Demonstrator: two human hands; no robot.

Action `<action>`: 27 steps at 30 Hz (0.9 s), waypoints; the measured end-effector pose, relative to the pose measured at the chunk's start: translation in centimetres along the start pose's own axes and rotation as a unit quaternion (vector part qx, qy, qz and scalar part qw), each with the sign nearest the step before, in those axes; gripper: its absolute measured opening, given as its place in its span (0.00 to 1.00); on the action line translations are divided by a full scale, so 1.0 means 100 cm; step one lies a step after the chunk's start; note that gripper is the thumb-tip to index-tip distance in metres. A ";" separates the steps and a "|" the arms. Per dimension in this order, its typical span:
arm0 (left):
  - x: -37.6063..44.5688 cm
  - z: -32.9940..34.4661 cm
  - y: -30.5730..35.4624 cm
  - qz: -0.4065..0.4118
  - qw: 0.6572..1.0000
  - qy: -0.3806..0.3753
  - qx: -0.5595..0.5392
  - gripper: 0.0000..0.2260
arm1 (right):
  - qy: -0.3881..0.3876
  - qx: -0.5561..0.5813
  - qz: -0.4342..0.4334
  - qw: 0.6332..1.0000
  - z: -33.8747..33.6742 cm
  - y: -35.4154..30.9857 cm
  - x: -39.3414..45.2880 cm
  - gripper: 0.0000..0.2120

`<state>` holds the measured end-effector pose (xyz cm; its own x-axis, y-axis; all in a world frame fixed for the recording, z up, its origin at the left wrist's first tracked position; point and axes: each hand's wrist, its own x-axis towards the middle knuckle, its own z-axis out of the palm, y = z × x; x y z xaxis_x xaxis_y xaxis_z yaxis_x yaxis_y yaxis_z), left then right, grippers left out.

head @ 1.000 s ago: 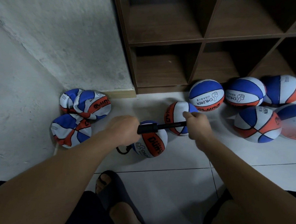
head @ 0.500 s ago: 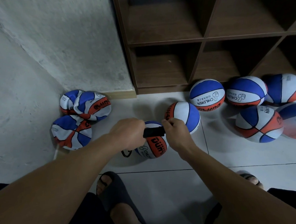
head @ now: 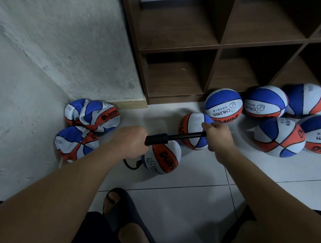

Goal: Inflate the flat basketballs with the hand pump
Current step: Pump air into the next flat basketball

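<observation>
While the left hand [head: 130, 142] gripped the pump [head: 157, 139] barrel, right fingers [head: 211, 126] curled round the extended handle; strokes should run straight, sparing the hose [head: 129, 164] at the ball [head: 163, 157].

— What's around me down here?
— A white tiled floor [head: 181, 211] with dark grout lines. On the far left, a rough whitewashed wall [head: 65, 52] with a pale skirting strip [head: 132, 104] at its foot.
— And to the far right?
— A dark wooden cubby shelf [head: 217, 45] standing on the floor. Near me, my foot in a dark sandal [head: 122, 205].
</observation>
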<state>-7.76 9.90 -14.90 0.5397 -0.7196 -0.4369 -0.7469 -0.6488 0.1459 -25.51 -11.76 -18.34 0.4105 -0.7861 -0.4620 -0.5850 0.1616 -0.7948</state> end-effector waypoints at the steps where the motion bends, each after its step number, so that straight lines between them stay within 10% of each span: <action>1: -0.001 0.000 0.005 0.004 1.000 -0.002 0.004 0.12 | 0.009 -0.002 -0.006 1.000 0.004 0.000 -0.003 0.19; 27: -0.004 -0.011 0.012 0.026 0.999 0.002 -0.026 0.11 | -0.054 -0.050 -0.098 0.992 0.019 -0.013 -0.029 0.19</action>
<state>-8.47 9.14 -13.61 0.5017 -0.7539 -0.4243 -0.7530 -0.6220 0.2147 -24.63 -8.53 -16.70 0.5931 -0.7272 -0.3456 -0.5506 -0.0532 -0.8331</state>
